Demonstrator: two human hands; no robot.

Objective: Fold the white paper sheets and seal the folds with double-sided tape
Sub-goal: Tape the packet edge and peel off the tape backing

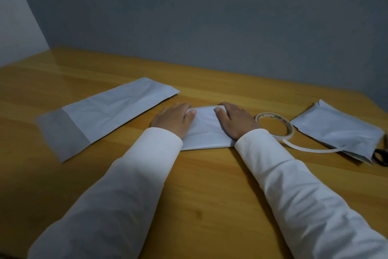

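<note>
Folded sheet (204,130) lies mid-table (210,206), btwn tape roll (274,125) & long sheet (105,116). Left hand (174,121) & right hand (236,121) press flat on it, fingers relaxed, gripping nothing. Paper likely light, thin, creases easily; hold at edges.

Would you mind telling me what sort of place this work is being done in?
Probably a plain indoor desk set in a room corner: a wooden table against a bare grey wall, with only paper sheets, a tape roll and scissors.
</note>
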